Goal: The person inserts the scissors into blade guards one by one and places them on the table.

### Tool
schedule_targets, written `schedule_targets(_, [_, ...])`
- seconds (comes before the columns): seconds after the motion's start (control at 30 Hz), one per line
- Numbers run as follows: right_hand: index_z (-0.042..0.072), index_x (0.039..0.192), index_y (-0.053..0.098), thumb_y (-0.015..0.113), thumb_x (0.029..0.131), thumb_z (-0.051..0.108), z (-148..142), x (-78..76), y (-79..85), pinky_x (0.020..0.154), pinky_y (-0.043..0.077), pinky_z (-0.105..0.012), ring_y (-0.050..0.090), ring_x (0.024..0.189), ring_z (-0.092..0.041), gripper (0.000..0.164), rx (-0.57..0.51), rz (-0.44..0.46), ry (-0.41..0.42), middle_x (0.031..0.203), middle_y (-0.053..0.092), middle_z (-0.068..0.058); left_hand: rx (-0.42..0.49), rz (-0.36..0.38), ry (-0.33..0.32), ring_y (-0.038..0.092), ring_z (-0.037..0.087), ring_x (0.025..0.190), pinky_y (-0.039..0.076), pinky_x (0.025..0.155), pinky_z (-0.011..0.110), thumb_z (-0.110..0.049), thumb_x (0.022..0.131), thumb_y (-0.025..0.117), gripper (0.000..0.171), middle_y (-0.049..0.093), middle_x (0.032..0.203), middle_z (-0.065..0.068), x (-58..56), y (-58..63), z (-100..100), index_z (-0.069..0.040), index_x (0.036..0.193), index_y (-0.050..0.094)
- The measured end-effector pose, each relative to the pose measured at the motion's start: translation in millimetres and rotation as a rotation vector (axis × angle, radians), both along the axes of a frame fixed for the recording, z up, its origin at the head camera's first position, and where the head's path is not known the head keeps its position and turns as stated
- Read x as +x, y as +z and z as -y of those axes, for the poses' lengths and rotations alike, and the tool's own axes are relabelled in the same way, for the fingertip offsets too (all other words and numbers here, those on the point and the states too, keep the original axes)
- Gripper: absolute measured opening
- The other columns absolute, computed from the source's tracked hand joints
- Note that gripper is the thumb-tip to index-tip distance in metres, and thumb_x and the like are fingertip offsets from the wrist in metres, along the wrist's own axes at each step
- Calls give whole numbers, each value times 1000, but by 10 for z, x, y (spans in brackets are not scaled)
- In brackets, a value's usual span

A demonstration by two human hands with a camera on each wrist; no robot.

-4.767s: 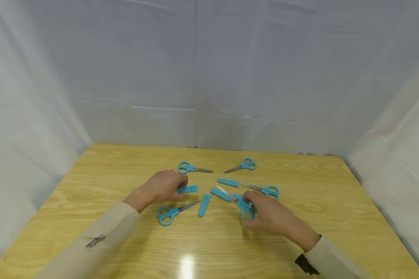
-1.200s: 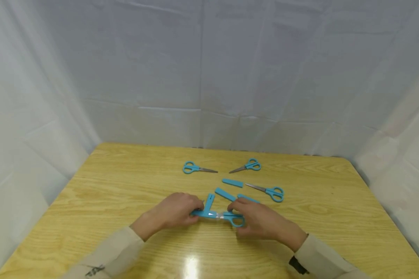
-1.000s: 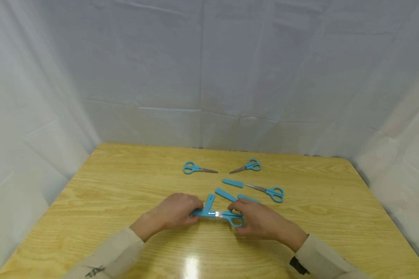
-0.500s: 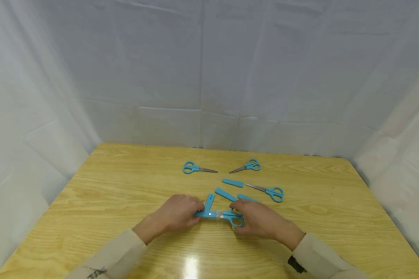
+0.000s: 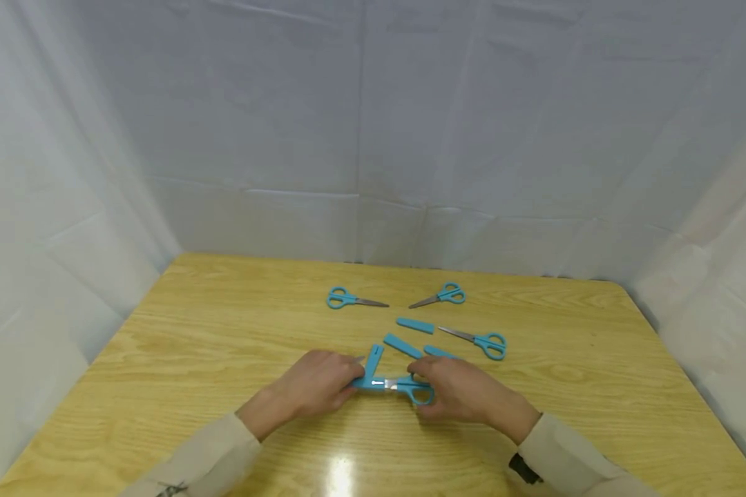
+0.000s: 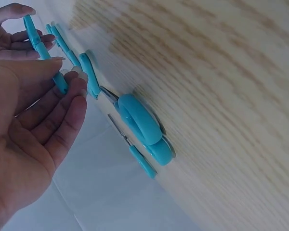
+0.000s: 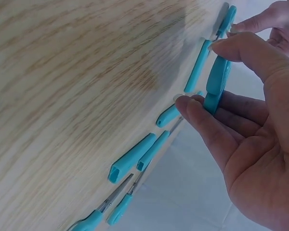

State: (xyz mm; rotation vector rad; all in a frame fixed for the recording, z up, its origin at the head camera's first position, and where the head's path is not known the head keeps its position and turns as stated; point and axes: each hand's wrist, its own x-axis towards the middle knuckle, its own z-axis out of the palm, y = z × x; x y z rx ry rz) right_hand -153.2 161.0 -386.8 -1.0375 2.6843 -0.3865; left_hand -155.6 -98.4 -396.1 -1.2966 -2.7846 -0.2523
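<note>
Scissors with light blue handles [image 5: 415, 389] are held by my right hand [image 5: 463, 392], thumb and fingers pinching the handles, as the right wrist view also shows on the handle loops [image 7: 216, 84]. A light blue blade cover [image 5: 370, 384] is pinched in my left hand [image 5: 320, 381]. The blades are mostly inside that cover; a short metal stretch shows between cover and handles. In the left wrist view, the cover's end [image 6: 60, 83] pokes out between thumb and fingers. Just behind the held cover lies another cover [image 5: 374, 360]. A blade tip [image 5: 358, 359] shows past my left hand, which hides the rest of those scissors.
Three more scissors lie behind on the wooden table [image 5: 224, 310]: far left scissors [image 5: 348, 299], far right scissors [image 5: 444, 295] and nearer right scissors [image 5: 481, 342]. Among them are covers: one cover [image 5: 414, 325], a slanted cover [image 5: 401, 345] and one [image 5: 438, 351] beside my right hand. White sheets surround the table.
Nearly five seconds ago the hands were apart, the cover in my left, bare-bladed scissors in my right. They have since come together, blades entering the cover. Over the last second, they barely move.
</note>
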Motion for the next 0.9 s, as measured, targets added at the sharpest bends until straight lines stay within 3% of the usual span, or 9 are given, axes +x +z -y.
schedule_targets(0.3, [3,125,59,73,79,26,35,3,11,82,50,-33,58,96,-12,53,12,0,23,118,61,-6,-36,18,5,44,4,58,40,52,24,-17,86,69,15,54,69,-8,23,-1,-19,-17,75,59])
schedule_targets(0.6, [3,121,62,73,80,25,125,0,39,85,49,-31,59,103,-14,48,14,-1,80,117,64,-5,-62,-33,-9,50,8,58,42,51,26,-17,86,70,18,51,67,-8,72,11,-74,-17,73,57])
schedule_targets(0.8, [6,117,64,75,79,26,166,1,45,77,49,-26,56,85,-3,44,44,-11,99,105,66,1,-71,-15,21,49,6,57,42,51,26,-19,85,71,19,50,66,-10,79,1,-77,-18,71,58])
schedule_targets(0.9, [8,116,64,75,78,28,154,20,34,74,50,-28,57,85,-4,44,44,-40,81,105,66,2,-52,-9,24,47,5,56,41,51,26,-20,85,71,19,49,65,-11,76,12,-64,-19,71,58])
